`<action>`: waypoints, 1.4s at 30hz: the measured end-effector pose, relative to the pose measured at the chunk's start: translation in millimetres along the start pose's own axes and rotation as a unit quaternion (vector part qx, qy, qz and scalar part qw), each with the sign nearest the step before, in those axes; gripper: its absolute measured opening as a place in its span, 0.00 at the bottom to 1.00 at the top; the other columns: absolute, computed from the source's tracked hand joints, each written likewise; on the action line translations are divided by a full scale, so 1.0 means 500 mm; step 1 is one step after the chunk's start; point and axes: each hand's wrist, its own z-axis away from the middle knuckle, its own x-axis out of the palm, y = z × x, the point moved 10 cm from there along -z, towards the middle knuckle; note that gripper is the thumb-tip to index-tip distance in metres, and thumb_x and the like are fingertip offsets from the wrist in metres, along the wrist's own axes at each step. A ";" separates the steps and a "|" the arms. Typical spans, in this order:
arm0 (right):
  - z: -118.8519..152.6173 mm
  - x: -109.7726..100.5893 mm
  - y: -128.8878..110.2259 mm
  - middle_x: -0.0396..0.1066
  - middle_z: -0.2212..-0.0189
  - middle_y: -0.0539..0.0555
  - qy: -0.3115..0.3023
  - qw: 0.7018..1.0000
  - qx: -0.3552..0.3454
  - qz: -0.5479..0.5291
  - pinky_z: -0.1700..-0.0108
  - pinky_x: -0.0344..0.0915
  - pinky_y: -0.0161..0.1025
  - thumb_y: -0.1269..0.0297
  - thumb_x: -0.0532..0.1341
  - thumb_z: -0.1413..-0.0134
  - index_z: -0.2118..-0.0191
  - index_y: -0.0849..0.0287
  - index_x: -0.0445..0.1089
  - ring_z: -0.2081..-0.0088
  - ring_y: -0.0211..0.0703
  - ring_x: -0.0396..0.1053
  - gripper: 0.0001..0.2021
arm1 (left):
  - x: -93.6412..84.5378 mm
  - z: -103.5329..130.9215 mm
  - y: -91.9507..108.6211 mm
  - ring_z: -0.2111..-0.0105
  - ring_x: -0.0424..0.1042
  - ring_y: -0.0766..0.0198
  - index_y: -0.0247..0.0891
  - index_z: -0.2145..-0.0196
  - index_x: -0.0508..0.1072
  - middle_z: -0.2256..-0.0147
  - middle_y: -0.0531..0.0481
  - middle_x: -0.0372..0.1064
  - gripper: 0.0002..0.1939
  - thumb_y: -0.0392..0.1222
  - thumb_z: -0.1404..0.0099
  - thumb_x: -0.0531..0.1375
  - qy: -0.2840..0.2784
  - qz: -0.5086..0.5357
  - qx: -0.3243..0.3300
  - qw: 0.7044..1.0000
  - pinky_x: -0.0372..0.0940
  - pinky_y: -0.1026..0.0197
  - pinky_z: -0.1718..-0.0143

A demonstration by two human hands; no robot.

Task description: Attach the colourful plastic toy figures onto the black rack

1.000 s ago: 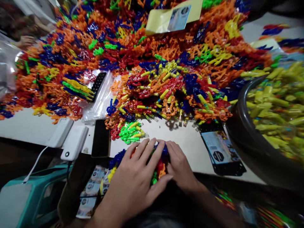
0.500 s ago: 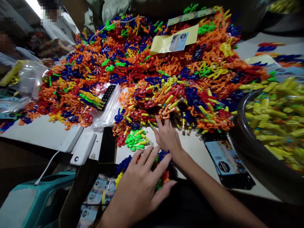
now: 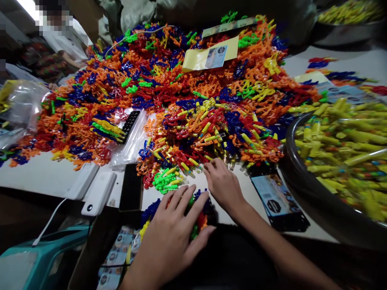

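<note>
My left hand (image 3: 172, 237) lies with fingers spread over a bunch of coloured plastic figures (image 3: 199, 221) at the table's front edge. Part of the bunch is hidden under the palm, and something black shows beside it. My right hand (image 3: 225, 185) is at the front of a heap of figures with yellow tubes (image 3: 208, 125). Its bent thumb and fingertips close on the clear end of a yellow-tubed plastic toy (image 3: 195, 162). To the left of these fingertips lies a green cluster of figures (image 3: 165, 180).
Behind spreads a large mixed heap of figures (image 3: 115, 88) with a yellow card (image 3: 193, 60) on top. A basin rim (image 3: 292, 149) rises at right, beside printed cards (image 3: 276, 197). A phone (image 3: 131, 187), white power bank (image 3: 98, 193) and clear bags (image 3: 130, 141) lie left. Another person (image 3: 65, 44) is at the back left.
The view has swung right, so the scene sits further left. My right hand has drawn back from the heap and its fingers have closed. My left hand stays over the bunch.
</note>
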 end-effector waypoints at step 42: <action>0.220 -0.028 -0.097 0.71 0.58 0.63 0.032 0.988 -0.027 -0.151 0.58 0.69 0.49 0.70 0.50 0.26 0.24 0.70 0.48 0.61 0.55 0.66 0.30 | -0.003 -0.010 0.013 0.33 0.62 0.48 0.37 0.28 0.60 0.31 0.40 0.65 0.30 0.55 0.18 0.50 -0.020 -0.023 0.036 0.999 0.54 0.47 0.35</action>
